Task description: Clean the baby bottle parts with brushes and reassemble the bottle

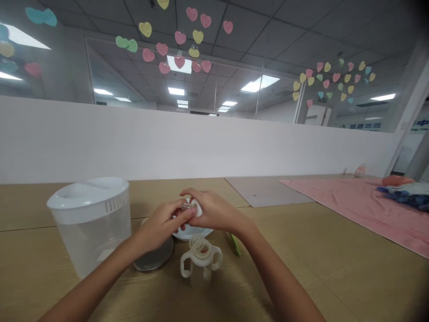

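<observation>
Above a white dish (194, 233), my left hand (161, 220) and my right hand (214, 210) meet and together hold a small clear-and-white plastic piece (191, 206), partly hidden by my fingers. Its exact kind cannot be told. Just below my hands stands a clear baby bottle with two white handles (200, 264), its top open. Under my left wrist lies a round metal lid (154, 258). To the left stands a large translucent container with a white lid (90, 223). A green item (235, 245) lies just beyond my right forearm.
The objects stand on a light wooden table (295, 273) with a seam across it. A pink mat (355, 205) lies at the right, holding a blue patterned cloth (402, 197). A low white partition (187, 147) runs along the far side.
</observation>
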### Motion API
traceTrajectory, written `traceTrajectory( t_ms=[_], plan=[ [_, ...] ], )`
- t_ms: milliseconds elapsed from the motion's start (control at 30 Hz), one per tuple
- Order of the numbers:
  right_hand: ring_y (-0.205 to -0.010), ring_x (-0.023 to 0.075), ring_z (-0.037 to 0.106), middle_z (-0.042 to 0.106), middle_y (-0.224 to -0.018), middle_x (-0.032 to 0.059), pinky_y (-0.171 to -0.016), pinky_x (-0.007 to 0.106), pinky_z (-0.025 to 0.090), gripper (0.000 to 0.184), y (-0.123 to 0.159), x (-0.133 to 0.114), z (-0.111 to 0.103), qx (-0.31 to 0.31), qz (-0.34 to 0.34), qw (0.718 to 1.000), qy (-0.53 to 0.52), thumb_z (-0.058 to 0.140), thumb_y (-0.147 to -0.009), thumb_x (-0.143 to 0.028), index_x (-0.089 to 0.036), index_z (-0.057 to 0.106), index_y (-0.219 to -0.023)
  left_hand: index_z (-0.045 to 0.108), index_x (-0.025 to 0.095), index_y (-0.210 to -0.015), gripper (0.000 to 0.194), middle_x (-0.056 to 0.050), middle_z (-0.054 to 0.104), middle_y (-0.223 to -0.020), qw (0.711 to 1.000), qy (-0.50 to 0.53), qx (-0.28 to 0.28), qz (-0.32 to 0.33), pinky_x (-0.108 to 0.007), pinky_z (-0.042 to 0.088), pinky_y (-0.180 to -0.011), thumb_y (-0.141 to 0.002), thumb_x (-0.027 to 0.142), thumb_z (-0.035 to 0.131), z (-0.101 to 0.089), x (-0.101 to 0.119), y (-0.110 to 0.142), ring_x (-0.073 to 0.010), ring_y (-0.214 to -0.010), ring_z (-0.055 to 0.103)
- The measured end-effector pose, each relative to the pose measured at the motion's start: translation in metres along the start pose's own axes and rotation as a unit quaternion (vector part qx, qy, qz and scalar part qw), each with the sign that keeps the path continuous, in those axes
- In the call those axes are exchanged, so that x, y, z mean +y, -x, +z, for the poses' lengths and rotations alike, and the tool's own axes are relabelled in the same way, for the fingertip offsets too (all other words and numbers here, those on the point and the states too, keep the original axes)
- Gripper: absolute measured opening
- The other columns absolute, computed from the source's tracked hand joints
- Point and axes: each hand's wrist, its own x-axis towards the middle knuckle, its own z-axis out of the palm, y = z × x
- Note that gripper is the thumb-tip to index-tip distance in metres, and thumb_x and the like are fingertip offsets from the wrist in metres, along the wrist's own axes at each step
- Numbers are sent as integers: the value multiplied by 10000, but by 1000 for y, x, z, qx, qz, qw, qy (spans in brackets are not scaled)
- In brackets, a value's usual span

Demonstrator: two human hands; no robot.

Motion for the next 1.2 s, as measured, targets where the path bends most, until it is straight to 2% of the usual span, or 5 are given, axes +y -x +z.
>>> traceTrajectory(
  t_ms=[500, 767, 967, 1100, 1200],
  plan=[
    [-733, 163, 587, 664, -880, 5, -618, 250, 414, 510, 3, -7, -6, -87, -18, 996, -29, 619, -647, -327, -242, 512, -1139, 305, 161, -459, 457, 50, 234, -478, 998, 26, -1, 54, -217, 216, -473, -789, 440, 455, 11, -4, 2, -72, -500, 256],
    [-666, 142, 533, 639, -797, 9, -546, 225, 343, 415, 2, -7, -8, -92, 15, 996, 5, 589, -659, -378, -229, 570, -1046, 316, 164, -476, 477, 53, 254, -472, 999, -13, 10, 49, -221, 215, -474, -814, 489, 410, 12, -6, 2, -71, -483, 263],
    [-551, 106, 400, 546, -605, -4, -503, 233, 224, 210, 1, 7, -9, -53, 76, 985, 146, 512, -739, -375, -176, 574, -718, 562, 161, -696, 557, -2, 562, -658, 994, -17, -105, -22, -238, 350, -579, -862, 564, 216, 10, -4, 4, -130, -605, 491],
    [-561, 96, 376, 508, -608, -4, -530, 238, 215, 362, 6, 9, -18, -17, 86, 988, 127, 431, -824, -443, -153, 534, -633, 562, 227, -1077, 536, -37, 609, -980, 982, -57, -178, -39, -266, 391, -694, -767, 630, 394, 12, 6, 12, -195, -827, 552],
    [-599, 101, 398, 506, -664, 13, -555, 239, 237, 422, 9, 6, -24, -12, 95, 991, 89, 408, -844, -466, -148, 533, -598, 518, 246, -1149, 584, -34, 603, -977, 980, -97, -170, -40, -286, 381, -701, -705, 623, 493, 19, 9, 15, -222, -828, 549]
  ],
)
